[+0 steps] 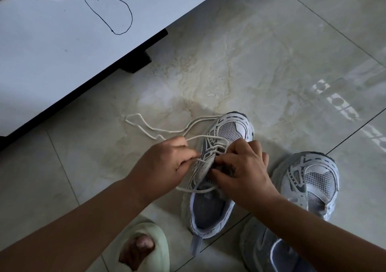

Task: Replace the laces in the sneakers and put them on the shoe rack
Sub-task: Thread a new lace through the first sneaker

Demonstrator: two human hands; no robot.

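Note:
A white and grey sneaker stands on the tiled floor, toe pointing away from me. A cream lace runs through its lower eyelets and trails in loops to the left. My left hand pinches a strand of the lace beside the shoe's left eyelets. My right hand lies over the tongue, its fingers curled at the eyelets and hiding what they touch. The second sneaker stands to the right with no lace visible.
A white cabinet panel with a pen scribble and black feet fills the upper left. My foot in a pale green slipper is at the bottom centre. Glossy marble tiles stretch ahead and to the right.

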